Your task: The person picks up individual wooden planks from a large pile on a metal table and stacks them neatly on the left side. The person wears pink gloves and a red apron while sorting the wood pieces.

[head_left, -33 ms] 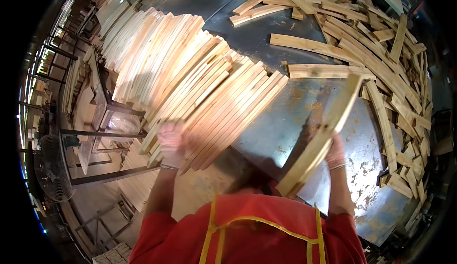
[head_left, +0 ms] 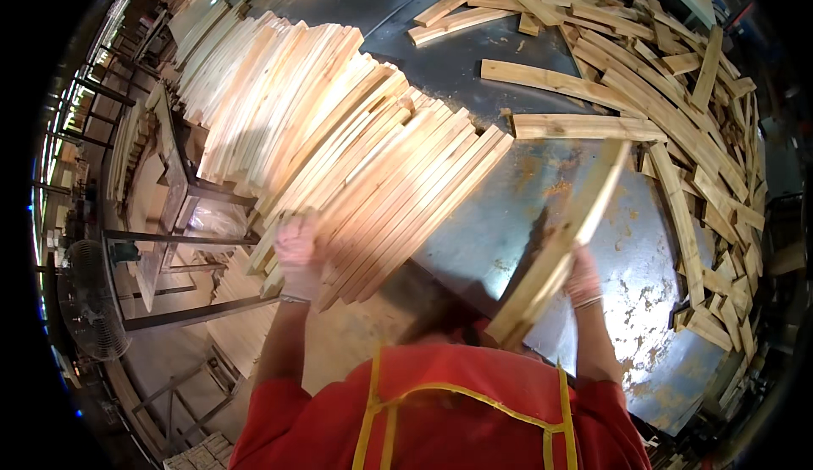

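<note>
My right hand [head_left: 583, 275] is closed on the edge of a pale wooden board [head_left: 555, 246], which is tilted over the metal tabletop [head_left: 474, 241]. The board's lower end comes close to my chest. On the left, my gloved left hand [head_left: 298, 246] is closed at the near ends of a long row of wooden slats [head_left: 406, 195]. A slat beside its fingers is smeared by motion, and the fingertips are partly hidden among the slat ends. The slats stand side by side, packed tightly, and run away to the far left.
Loose boards lie in a jumbled heap [head_left: 677, 123] along the right side. One board [head_left: 584, 128] lies crosswise just beyond my right hand. A dark metal frame [head_left: 203, 313] and a standing fan [head_left: 93, 301] are at the left.
My right hand and its board have shifted slightly left and down. My left hand has moved a little to the left, and the slats beside it have shifted.
</note>
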The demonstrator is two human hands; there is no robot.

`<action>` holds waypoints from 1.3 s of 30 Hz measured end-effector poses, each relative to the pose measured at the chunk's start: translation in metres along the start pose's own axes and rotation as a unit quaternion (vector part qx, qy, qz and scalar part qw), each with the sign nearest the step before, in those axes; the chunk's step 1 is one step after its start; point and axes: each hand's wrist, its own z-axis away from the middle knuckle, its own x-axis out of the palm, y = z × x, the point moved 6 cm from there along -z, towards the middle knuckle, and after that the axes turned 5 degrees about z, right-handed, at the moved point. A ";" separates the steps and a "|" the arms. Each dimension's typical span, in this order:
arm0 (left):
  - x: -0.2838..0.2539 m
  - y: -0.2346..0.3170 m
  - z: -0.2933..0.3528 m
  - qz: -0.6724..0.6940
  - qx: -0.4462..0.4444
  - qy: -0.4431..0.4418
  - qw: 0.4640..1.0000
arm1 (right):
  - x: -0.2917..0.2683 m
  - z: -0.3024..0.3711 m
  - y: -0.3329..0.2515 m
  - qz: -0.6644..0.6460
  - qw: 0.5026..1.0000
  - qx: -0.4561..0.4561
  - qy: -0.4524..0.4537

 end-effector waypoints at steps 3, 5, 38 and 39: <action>-0.003 -0.009 0.014 -0.012 0.005 0.057 0.998 | 0.029 0.010 0.068 0.075 0.994 0.025 0.080; -0.002 0.015 0.012 -0.010 0.018 0.038 0.999 | 0.054 -0.004 0.084 0.096 0.994 0.039 0.023; 0.057 0.248 -0.032 0.024 0.176 -0.095 0.979 | -0.215 0.027 -0.236 0.804 0.563 0.096 0.165; 0.055 0.248 -0.032 0.029 0.176 -0.089 0.980 | -0.201 0.033 -0.222 0.776 0.608 0.065 0.156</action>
